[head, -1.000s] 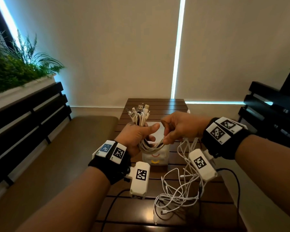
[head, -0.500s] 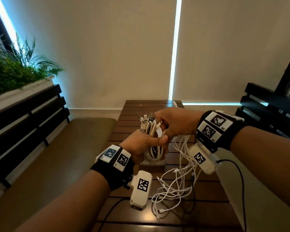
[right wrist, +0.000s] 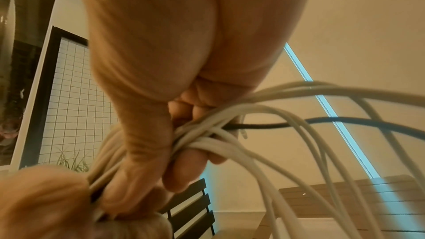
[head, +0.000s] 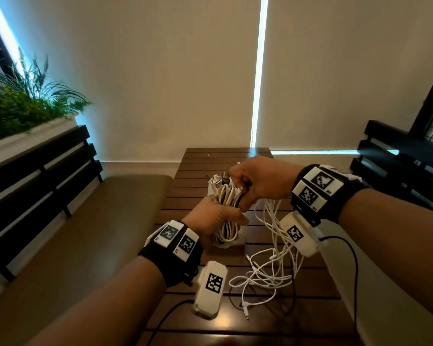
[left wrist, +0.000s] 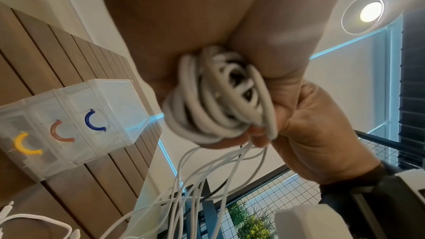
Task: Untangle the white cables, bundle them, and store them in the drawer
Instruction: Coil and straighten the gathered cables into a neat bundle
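My left hand [head: 218, 218] grips a folded bundle of white cables [head: 226, 208] above the wooden table [head: 225, 158], with the plug ends [head: 216, 178] sticking up. In the left wrist view the coil [left wrist: 218, 97] sits in my curled fingers. My right hand [head: 255, 186] pinches several of the cable strands [right wrist: 230, 124] beside the bundle's top. Their loose tails [head: 273, 270] hang down and lie tangled on the table. The clear drawer unit [left wrist: 76, 121] has blue, orange and yellow handles and stands on the table, mostly hidden behind my left hand in the head view.
A padded bench [head: 80, 233] with a dark slatted back runs along the left, under a planter [head: 23, 113]. A dark bench [head: 398, 166] stands at the right. Black sensor leads [head: 345, 258] trail from my wrists over the table.
The right hand has moved from beside the bundle up to its plug end, drawing the loose strands with it. The left hand has dropped slightly with the bundle.
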`<state>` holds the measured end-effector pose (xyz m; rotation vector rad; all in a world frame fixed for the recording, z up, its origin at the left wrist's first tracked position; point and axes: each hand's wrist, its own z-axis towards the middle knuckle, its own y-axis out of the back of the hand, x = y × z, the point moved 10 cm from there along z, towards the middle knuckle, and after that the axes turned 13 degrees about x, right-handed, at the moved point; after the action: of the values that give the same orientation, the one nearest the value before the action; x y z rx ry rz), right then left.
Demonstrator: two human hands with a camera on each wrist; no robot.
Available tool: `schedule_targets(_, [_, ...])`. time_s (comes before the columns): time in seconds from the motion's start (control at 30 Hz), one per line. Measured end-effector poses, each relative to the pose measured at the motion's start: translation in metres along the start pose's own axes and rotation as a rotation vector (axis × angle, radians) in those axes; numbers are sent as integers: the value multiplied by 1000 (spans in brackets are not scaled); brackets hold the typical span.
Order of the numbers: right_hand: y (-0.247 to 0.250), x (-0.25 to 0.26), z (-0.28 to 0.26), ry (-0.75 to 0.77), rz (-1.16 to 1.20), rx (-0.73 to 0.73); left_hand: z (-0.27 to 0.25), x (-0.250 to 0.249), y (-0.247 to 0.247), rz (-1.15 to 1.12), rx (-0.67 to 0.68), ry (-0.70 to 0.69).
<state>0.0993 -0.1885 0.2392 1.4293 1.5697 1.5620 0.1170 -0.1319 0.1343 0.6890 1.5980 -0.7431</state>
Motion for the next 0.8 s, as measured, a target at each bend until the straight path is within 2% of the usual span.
schedule_targets(0.2, [4, -3, 0, 35, 7, -55, 4, 2, 1, -52, 4, -10])
schedule_targets(0.3, [8, -5, 0, 51, -17, -148, 7, 5, 0, -99, 5, -18])
schedule_targets(0.4, [12, -9, -2, 100, 15, -297, 11, 6, 8, -139, -38, -26])
schedule_targets(0.47, [18, -11, -13, 148, 53, -476, 11, 6, 15, -183, -90, -10])
schedule_targets(0.53, [20, -15, -26, 125, 134, -603, 9, 8, 24, -217, -147, 23])
schedule_targets(0.57, [14, -21, -25, 57, 204, -574, 7, 8, 26, -227, -163, 42])
schedule_targets(0.6, [1, -28, -19, -38, 279, -467, 7, 8, 26, -234, -163, 54])
schedule_targets(0.67, [-42, -37, -4, -199, 429, -135, 8, 8, 23, -264, -126, 56])
schedule_targets(0.7, [-63, -36, 1, -223, 515, 5, 9, 7, 20, -296, -106, 50])
schedule_targets(0.73, [-78, -33, 5, -204, 617, 82, 10, 6, 17, -319, -102, 45])
schedule_targets(0.8, [-90, -26, 12, -110, 857, 100, 12, 4, 14, -294, -107, 43])
